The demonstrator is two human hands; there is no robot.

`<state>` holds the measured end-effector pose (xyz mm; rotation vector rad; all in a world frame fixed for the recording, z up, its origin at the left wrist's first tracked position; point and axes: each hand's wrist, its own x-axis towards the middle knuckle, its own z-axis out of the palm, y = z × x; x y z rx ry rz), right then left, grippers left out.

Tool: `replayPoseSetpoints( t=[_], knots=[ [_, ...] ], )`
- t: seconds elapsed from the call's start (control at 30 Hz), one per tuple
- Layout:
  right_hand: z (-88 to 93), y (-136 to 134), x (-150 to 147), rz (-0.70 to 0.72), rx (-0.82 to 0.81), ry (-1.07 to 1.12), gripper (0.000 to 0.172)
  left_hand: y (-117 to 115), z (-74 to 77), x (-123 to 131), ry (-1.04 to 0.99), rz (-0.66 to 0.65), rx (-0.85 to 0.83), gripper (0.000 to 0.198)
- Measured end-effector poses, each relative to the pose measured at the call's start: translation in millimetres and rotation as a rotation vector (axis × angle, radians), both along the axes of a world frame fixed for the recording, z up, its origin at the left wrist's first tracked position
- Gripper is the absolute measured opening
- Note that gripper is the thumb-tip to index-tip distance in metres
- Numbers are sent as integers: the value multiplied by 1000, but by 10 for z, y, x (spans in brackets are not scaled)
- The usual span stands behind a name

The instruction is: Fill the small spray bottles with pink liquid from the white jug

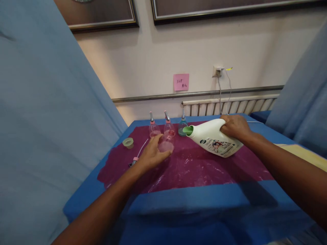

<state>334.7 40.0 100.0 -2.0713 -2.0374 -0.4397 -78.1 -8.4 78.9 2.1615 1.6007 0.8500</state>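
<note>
While my right hand (233,126) was clamped over the handle end of the white detergent jug (213,137), the jug hung tipped just above the tabletop (194,200), right of centre.

- Jug: long axis near horizontal, running right to left, base end under my palm. Green spout (188,129) pointed left and a little up, toward the small clear bottle (167,141), close to it but apart.
- Handling, my guess: rigid plastic, bulky; weight depends on fill, which I couldn't see through the opaque wall. Best taken at the moulded handle, as held. The smooth wall would likely be slick if wet.
- Small clear bottle: stood left of centre, leaning slightly, mouth up toward the spout. My left hand (152,154) was curled around its lower side. Light, thin-walled, easily knocked over; it wants a low hold.
- Plastic film (194,166) over the maroon cloth looked glossy, so probably slippery.
- Nearby: green cap (128,142) and pump tube (139,154) lay left of my left hand; a teal bottle (182,126) stood behind the spout.
</note>
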Motion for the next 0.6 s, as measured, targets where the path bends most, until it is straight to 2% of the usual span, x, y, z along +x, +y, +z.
replayPoseSetpoints(
  t=[0.23, 0.6],
  knots=[
    [144, -11, -214, 32, -90, -65, 36, -56, 62, -59, 75, -41, 3, 83],
    [181, 49, -288, 51, -145, -99, 42, -20, 77, -98, 211, -115, 52, 82]
  ],
)
